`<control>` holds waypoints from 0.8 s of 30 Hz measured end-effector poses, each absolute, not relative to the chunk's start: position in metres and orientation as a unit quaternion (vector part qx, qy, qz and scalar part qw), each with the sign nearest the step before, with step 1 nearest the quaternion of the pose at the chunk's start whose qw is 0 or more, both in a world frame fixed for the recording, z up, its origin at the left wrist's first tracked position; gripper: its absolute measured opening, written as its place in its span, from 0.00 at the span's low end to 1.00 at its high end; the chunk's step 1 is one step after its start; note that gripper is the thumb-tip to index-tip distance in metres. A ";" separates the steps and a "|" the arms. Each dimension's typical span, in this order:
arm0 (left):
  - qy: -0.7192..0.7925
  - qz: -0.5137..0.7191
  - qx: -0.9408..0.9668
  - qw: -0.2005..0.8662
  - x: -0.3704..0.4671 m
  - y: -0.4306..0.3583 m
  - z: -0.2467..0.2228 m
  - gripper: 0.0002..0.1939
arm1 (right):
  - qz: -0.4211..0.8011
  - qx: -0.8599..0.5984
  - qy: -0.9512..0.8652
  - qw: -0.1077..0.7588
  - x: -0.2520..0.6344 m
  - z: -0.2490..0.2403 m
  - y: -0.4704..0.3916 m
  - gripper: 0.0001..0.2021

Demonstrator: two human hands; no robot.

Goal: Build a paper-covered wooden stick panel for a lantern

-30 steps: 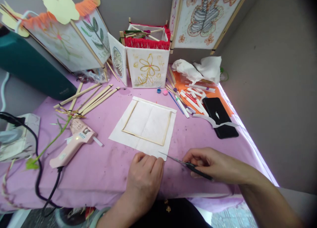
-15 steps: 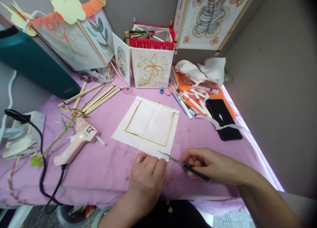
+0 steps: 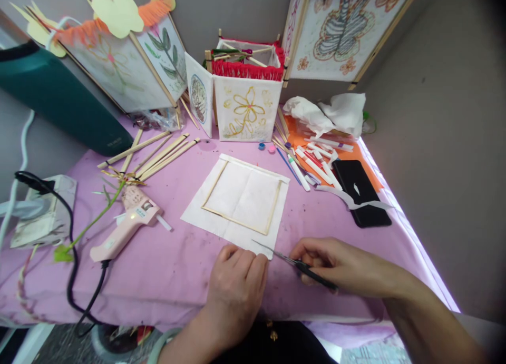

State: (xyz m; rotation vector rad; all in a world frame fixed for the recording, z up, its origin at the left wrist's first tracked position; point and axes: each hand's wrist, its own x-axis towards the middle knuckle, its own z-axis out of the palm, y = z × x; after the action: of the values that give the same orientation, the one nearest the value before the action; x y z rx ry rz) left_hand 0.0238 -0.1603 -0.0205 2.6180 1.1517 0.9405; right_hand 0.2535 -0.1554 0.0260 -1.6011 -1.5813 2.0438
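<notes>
A white sheet of paper or thin cloth (image 3: pixel 205 216) lies on the table with a square frame of thin wooden sticks (image 3: pixel 237 223) on it. At the sheet's near edge my left hand (image 3: pixel 236 282) is closed, knuckles up, over the border; its fingertips are hidden. My right hand (image 3: pixel 330 261) holds black-handled scissors (image 3: pixel 298 265), their blades pointing left across the sheet's near right corner. The blades lie just beyond my left knuckles, outside the frame.
A pink glue gun (image 3: pixel 126 227) with a black cord lies left, near wooden sticks (image 3: pixel 162 156) and a teal bottle (image 3: pixel 59 100). Markers (image 3: pixel 316 164) and a black phone (image 3: pixel 361 193) lie right. Decorated paper lanterns (image 3: pixel 249 108) stand at the back. The wall (image 3: pixel 427 143) bounds the right side.
The whole view has shifted slightly, so everything sits a little further right. My hands, the scissors and the sheet keep nearly the same positions relative to each other.
</notes>
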 end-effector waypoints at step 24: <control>0.377 0.337 0.860 0.071 0.024 -0.160 -0.019 0.08 | 0.686 -0.508 -0.519 0.050 0.239 0.031 -0.140 0.09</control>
State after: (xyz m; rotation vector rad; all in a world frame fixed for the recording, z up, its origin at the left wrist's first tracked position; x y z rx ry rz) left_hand 0.0242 -0.1603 -0.0190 2.5848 1.1339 1.0122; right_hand 0.2393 -0.1402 0.0306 -1.5473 -1.5799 2.0876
